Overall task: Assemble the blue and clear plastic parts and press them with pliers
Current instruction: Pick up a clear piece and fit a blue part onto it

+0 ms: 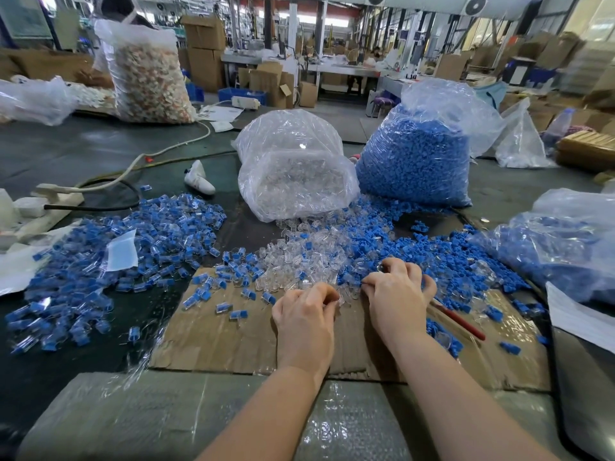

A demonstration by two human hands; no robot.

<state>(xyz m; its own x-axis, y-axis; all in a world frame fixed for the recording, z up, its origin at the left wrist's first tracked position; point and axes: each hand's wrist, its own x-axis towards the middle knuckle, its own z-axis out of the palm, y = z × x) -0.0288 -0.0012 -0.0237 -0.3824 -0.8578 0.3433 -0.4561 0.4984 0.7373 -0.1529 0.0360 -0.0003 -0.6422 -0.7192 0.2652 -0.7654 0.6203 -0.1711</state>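
Observation:
My left hand (304, 314) rests on a cardboard sheet (216, 337), with its fingertips pinched on a clear part at the near edge of a loose pile of clear parts (299, 261). My right hand (397, 294) is curled at the edge of a spread of loose blue parts (432, 257). It is closed around the pliers, whose red handle (461, 321) sticks out from under the hand to the right. A shiny metal tip shows by its index finger. Joined blue-and-clear pieces (116, 247) lie heaped at the left.
An open bag of clear parts (293, 181) and a full bag of blue parts (416, 161) stand behind the piles. Another bag of blue parts (565, 241) and a white sheet (579, 317) lie at the right. A power strip (50, 194) with cables sits at the left.

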